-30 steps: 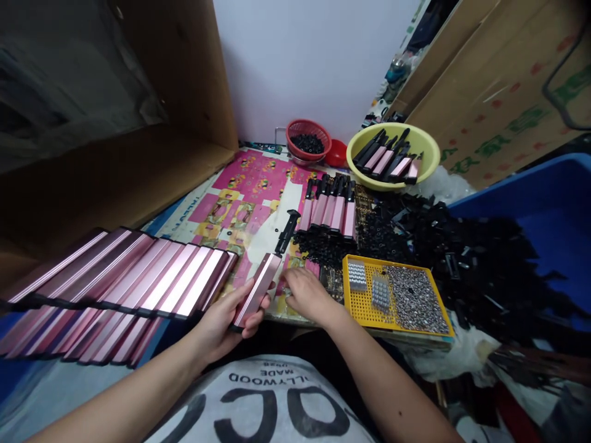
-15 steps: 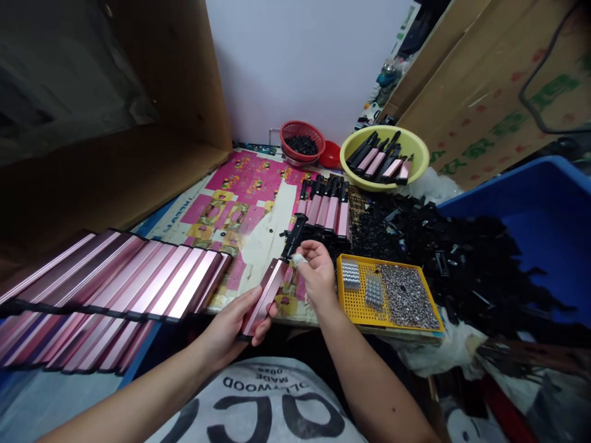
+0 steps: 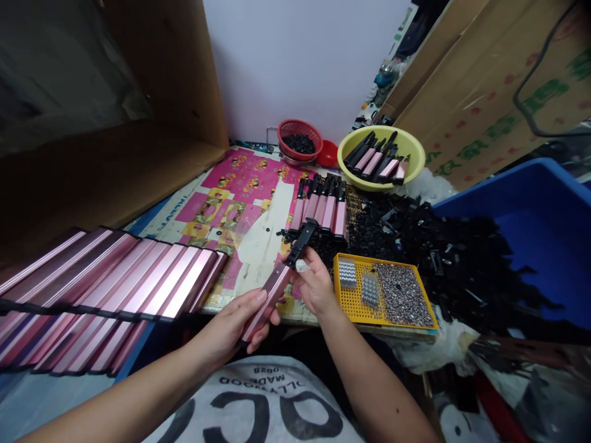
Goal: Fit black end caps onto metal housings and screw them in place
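A pink metal handle (image 3: 269,294) with a black bracket-like end (image 3: 301,239) slants up and to the right in front of me. My left hand (image 3: 252,317) is wrapped around its lower pink part, thumb on top. At the joint between pink and black, my right hand (image 3: 314,283) is closed, with its fingers behind the black end and its thumb at the side. Something white (image 3: 301,265) covers the right thumb tip. On the bench beyond lies a row of similar pink handles (image 3: 329,212) with black ends.
Pink metal pieces (image 3: 152,280) are stacked at left. A yellow tray (image 3: 385,315) holds small metal parts. Black parts (image 3: 415,237) are heaped beside a blue bin (image 3: 538,203). Behind stand a yellow bowl (image 3: 418,163) of finished-looking handles and a red basket (image 3: 300,127) of small black pieces.
My right hand has moved in against the handle, its fingers now behind the black end. The handle has shifted slightly to the right at its top.
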The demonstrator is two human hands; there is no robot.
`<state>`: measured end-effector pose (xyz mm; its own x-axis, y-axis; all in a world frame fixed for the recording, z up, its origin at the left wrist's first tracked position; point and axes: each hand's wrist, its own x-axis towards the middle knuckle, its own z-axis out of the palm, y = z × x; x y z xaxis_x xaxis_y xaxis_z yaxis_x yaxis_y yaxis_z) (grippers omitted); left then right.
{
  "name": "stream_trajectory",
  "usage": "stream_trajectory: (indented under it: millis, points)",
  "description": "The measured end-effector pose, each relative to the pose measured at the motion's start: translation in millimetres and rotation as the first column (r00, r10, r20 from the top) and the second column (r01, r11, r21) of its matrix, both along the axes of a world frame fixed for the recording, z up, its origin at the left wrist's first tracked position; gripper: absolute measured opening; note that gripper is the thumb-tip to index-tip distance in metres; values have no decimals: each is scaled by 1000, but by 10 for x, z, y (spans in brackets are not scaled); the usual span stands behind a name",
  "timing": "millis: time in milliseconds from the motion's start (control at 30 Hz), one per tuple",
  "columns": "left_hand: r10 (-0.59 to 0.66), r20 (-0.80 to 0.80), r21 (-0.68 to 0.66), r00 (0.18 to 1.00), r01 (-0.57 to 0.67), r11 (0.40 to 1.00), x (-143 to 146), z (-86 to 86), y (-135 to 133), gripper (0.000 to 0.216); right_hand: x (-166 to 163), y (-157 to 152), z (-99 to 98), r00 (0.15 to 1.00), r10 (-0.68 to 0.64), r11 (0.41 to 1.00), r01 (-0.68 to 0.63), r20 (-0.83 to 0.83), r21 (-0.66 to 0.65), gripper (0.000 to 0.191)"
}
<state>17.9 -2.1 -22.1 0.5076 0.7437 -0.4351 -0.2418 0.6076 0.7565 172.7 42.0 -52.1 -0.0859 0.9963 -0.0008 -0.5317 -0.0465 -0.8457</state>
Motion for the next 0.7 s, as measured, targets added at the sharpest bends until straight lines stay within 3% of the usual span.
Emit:
stream_trajectory:
  millis: [67, 133, 200, 267, 300, 367, 433, 500, 600, 700]
  points:
    - [-21, -38, 24, 999, 22, 999, -29, 32, 3, 32, 27, -47, 14, 1000, -29, 1000, 29, -11, 7, 36]
    - [-59, -115, 74, 992, 68, 995, -94, 74, 8, 32, 158, -49, 57, 999, 38, 999, -38, -2, 33, 46]
    - [-99, -256, 157, 962, 142, 977, -182, 129, 15, 37, 386, 20, 132, 995, 95, 993, -95, 8, 76, 55]
    - [-52, -444, 319, 895, 212, 924, -256, 187, 21, 45, 620, 138, 217, 999, 35, 990, -33, -11, 136, 53]
    - [3, -522, 430, 853, 260, 865, -277, 213, 24, 46, 701, 196, 251, 1000, -15, 986, 19, -24, 167, 50]
    - [99, -606, 620, 790, 390, 681, -276, 249, 27, 42, 732, 266, 286, 1000, -16, 979, 20, -20, 202, 48]
    - [110, -637, 696, 763, 509, 506, -223, 265, 25, 42, 593, 251, 275, 988, 154, 970, -154, 16, 189, 52]
    - [78, -658, 701, 749, 571, 427, -142, 272, 20, 44, 368, 178, 239, 925, 380, 914, -380, 24, 145, 60]
    - [50, -664, 689, 746, 584, 429, -33, 298, 14, 43, 91, 79, 196, 837, 547, 835, -545, -12, 82, 67]
    - [38, -682, 639, 731, 570, 516, -5, 341, 26, 37, -27, 48, 186, 911, 409, 912, -407, -47, 49, 66]
